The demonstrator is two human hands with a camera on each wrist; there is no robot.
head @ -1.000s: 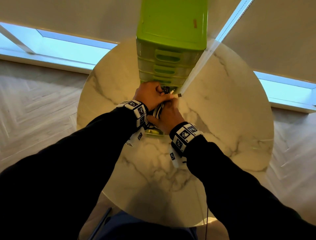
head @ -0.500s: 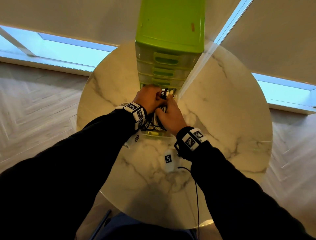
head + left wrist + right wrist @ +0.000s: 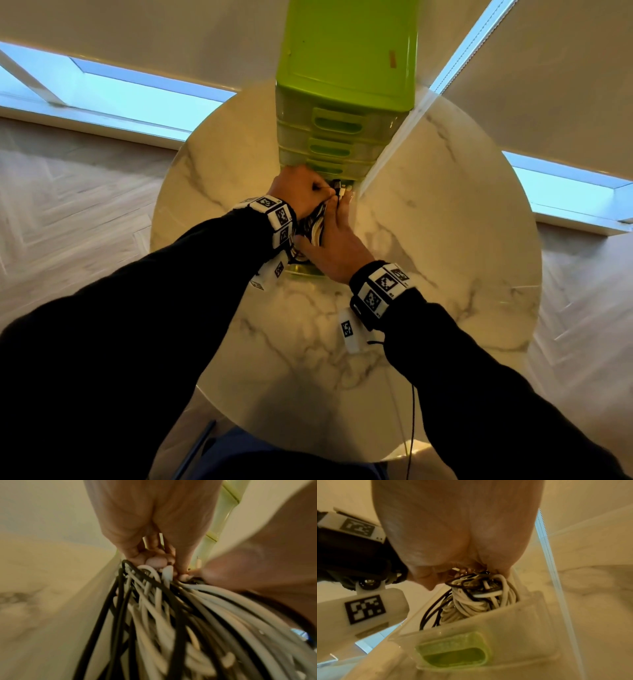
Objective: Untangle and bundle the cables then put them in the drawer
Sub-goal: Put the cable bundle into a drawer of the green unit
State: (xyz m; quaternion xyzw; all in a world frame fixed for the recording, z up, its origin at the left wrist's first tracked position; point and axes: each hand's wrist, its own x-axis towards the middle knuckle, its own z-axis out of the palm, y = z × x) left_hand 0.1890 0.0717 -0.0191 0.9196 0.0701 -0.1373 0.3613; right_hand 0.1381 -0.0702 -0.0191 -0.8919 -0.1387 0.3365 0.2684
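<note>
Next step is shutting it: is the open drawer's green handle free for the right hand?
Probably yes: the handle faces outward, uncovered, just below the right hand, which still presses on the cable bundle.

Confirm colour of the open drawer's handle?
Green, on a translucent drawer front; handle shows best in the right wrist view.

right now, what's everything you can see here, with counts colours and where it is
bundle of black and white cables: one, inside the open clear plastic drawer, both hands on it
clear plastic drawer with green handle: one, pulled out at the unit's bottom
green plastic drawer unit: one, far side of the table
round white marble table: one, under everything
left hand: grips the bundle
right hand: on the bundle, grip unclear
</note>
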